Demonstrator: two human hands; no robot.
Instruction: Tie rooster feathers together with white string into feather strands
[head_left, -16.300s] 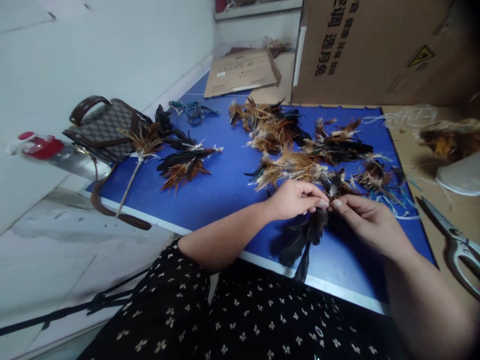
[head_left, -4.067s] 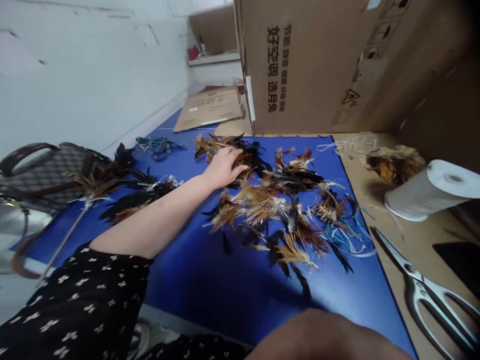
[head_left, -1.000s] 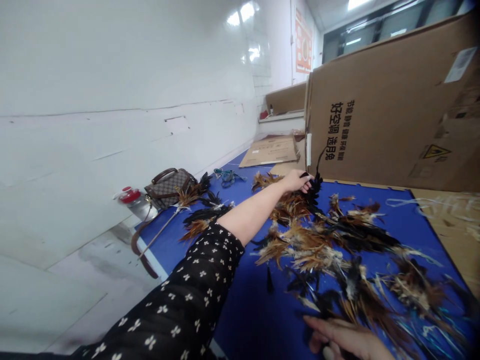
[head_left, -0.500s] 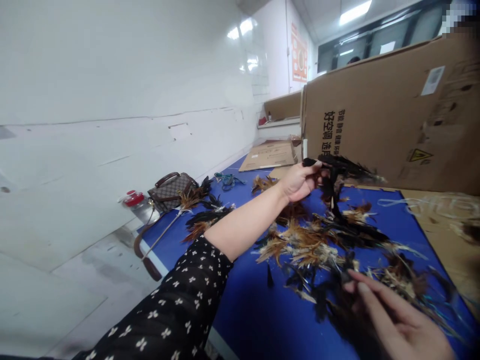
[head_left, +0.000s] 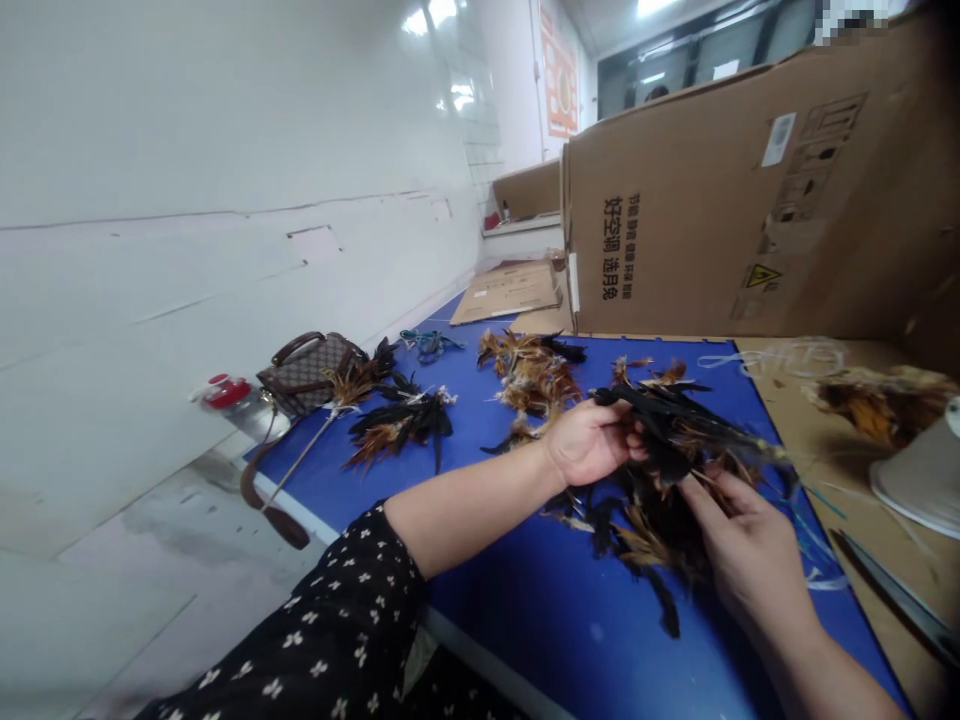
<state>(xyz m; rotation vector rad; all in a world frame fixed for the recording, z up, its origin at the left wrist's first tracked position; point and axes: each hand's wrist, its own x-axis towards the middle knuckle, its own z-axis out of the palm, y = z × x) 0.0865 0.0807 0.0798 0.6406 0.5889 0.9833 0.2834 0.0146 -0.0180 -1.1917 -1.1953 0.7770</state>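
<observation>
My left hand (head_left: 589, 445) is closed on a bunch of long black feathers (head_left: 660, 415), held above the blue tabletop (head_left: 517, 610). Close by on the right, my right hand (head_left: 750, 535) has its thumb and fingers pinched at the lower part of the black feathers. What exactly lies between those fingertips is partly hidden. Under both hands, loose black and brown feathers (head_left: 641, 540) are spread on the table. Farther back lies a heap of brown feathers (head_left: 536, 375). To the left is a smaller pile of black and brown feathers (head_left: 401, 425).
A brown handbag (head_left: 311, 370) and a red-capped clear bottle (head_left: 236, 400) stand at the left, near a thin stick (head_left: 300, 460) with feathers at its end. A large cardboard box (head_left: 697, 230) borders the back. At right are a pale cone (head_left: 926, 470) and a dark blade-like object (head_left: 892, 590).
My left hand has come down and nearer with the black feathers. My right hand has moved up to meet them, and the camera view has turned rightward.
</observation>
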